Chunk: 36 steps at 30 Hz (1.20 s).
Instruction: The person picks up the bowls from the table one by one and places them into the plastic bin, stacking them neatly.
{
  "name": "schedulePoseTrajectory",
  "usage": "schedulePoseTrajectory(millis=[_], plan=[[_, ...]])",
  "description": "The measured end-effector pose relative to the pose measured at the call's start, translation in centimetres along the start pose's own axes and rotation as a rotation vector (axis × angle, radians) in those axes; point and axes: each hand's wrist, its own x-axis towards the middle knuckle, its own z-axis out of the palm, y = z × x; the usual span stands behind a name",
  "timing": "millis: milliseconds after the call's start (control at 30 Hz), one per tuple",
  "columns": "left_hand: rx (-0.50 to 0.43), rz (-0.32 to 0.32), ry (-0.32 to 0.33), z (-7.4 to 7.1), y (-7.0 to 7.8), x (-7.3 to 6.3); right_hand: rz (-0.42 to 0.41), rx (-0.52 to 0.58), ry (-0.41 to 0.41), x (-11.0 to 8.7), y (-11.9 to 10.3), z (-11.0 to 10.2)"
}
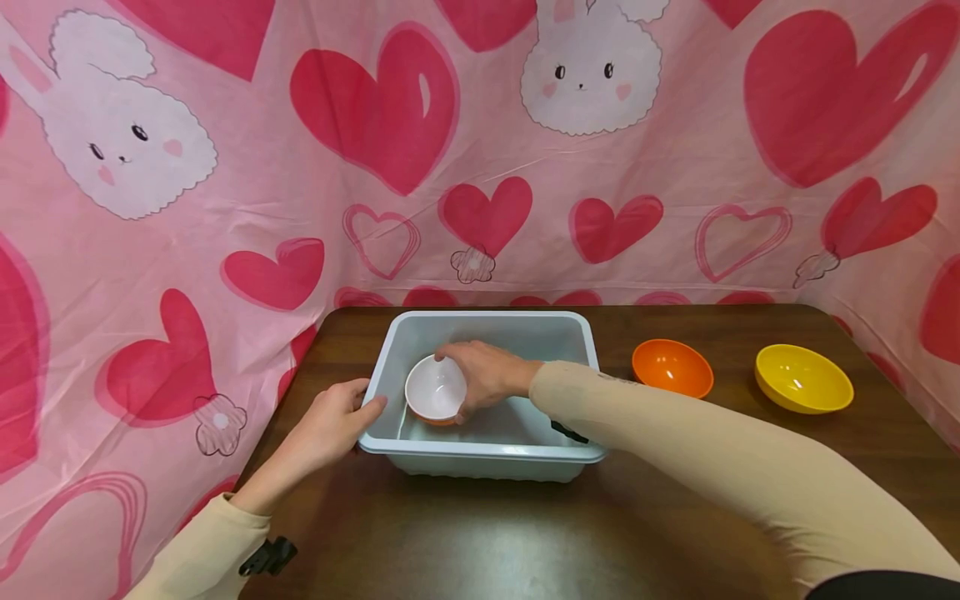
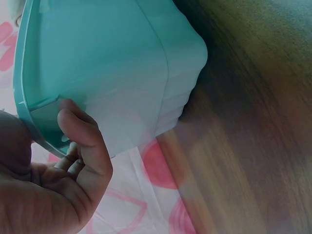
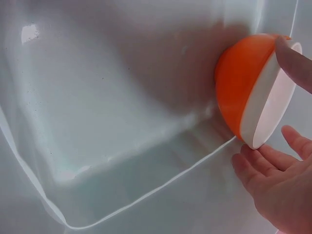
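Note:
A pale blue-grey plastic basin (image 1: 480, 451) stands on the table, looking teal in the left wrist view. My left hand (image 1: 333, 421) grips its left rim, the thumb over the edge and the fingers curled against the outside wall (image 2: 112, 87). Inside the basin, toward its left side, a white bowl (image 1: 435, 388) sits nested in an orange bowl (image 3: 243, 80). My right hand (image 1: 487, 377) reaches in from the right and holds the white bowl at its rim, thumb on one side and fingers on the opposite side (image 3: 273, 165). The bowls lean with their opening tilted.
Right of the basin on the dark wooden table (image 1: 480, 533) stand another orange bowl (image 1: 672, 368) and, farther right, a yellow bowl (image 1: 804, 379). The right forearm passes in front of the orange one. Pink heart-patterned cloth (image 1: 540, 225) hangs behind the table and at its sides.

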Motion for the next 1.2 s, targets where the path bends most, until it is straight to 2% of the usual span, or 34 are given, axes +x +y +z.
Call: schedulePoseTrajectory(millis=[167,467,933,1200], plan=[[0.002,0.003,0.001,0.0,0.0,0.0,-0.030,0.001,0.007,0.0,0.0,0.1],[0.007,0.009,0.004,0.0,-0.1,-0.1,0.003,0.033,-0.014,-0.1,0.0,0.1],[0.003,0.007,0.005,0.1,-0.1,-0.2,0.031,-0.048,-0.039,-0.3,-0.7,-0.4],[-0.005,0.003,0.003,0.1,0.0,-0.1,0.002,-0.049,-0.049,-0.2,-0.8,-1.6]])
